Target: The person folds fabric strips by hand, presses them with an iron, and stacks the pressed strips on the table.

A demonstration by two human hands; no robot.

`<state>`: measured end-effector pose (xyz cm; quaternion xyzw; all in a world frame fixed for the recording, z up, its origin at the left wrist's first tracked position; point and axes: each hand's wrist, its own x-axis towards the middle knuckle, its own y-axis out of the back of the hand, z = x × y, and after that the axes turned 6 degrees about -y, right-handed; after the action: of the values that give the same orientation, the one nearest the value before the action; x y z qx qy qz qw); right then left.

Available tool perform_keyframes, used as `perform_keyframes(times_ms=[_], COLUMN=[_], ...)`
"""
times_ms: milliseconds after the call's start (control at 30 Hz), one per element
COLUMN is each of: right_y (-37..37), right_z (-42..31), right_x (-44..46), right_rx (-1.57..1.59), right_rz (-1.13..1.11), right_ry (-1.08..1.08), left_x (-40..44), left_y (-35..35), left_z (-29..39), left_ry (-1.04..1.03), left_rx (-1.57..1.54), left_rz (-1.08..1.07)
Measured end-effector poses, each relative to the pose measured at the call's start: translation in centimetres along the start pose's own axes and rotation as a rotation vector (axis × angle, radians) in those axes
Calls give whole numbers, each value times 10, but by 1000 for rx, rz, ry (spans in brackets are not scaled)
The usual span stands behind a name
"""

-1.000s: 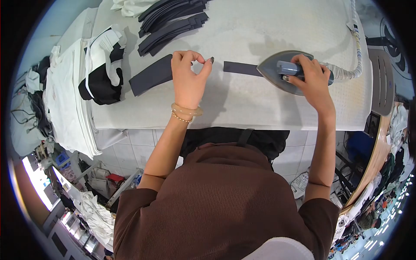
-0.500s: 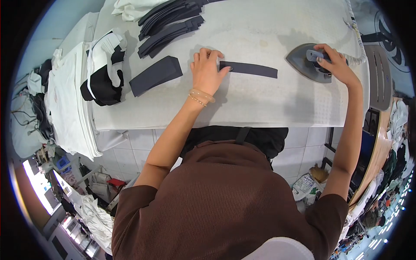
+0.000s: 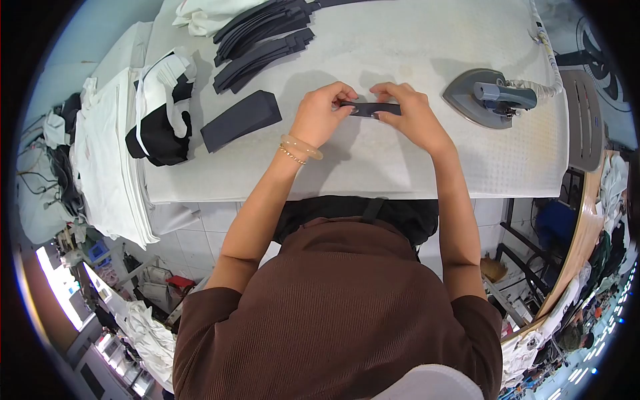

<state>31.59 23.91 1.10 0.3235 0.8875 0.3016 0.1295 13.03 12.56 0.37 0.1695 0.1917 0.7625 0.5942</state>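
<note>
A narrow dark fabric strip [image 3: 365,109] runs between my two hands over the middle of the pale padded table. My left hand [image 3: 325,110] pinches its left end between thumb and fingers, and a bangle and a beaded bracelet circle that wrist. Its right part is in the grip of my right hand [image 3: 407,113], thumb below and fingers above. The strip looks narrower here than it did lying flat. Off to the right, an iron [image 3: 483,99] rests on the table with no hand on it.
Left of my hands lies a small stack of dark fabric pieces [image 3: 241,121]. Fanned bundles of dark strips [image 3: 264,60] lie behind it. A tied black-and-white fabric bundle [image 3: 163,110] and stacked white cloth [image 3: 107,153] occupy the left side. The iron's hose [image 3: 551,63] follows the right edge.
My right hand has let go of the iron and moved left to grip the strip's right part. My left hand now pinches the strip, which was lying flat before.
</note>
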Motion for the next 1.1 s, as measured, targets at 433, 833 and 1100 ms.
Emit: perform_keyframes(times_ms=[433, 833, 1100], right_y=[57, -5, -55], right_z=[55, 26, 12], right_x=[153, 78, 12], right_rx=[113, -167, -221], right_rz=[294, 442, 277], right_ry=[-118, 24, -21], left_x=[129, -26, -98], left_y=[62, 112, 100], left_z=[-22, -35, -68], left_ry=[-85, -185, -263], left_rx=[185, 404, 677], left_rz=[302, 341, 338])
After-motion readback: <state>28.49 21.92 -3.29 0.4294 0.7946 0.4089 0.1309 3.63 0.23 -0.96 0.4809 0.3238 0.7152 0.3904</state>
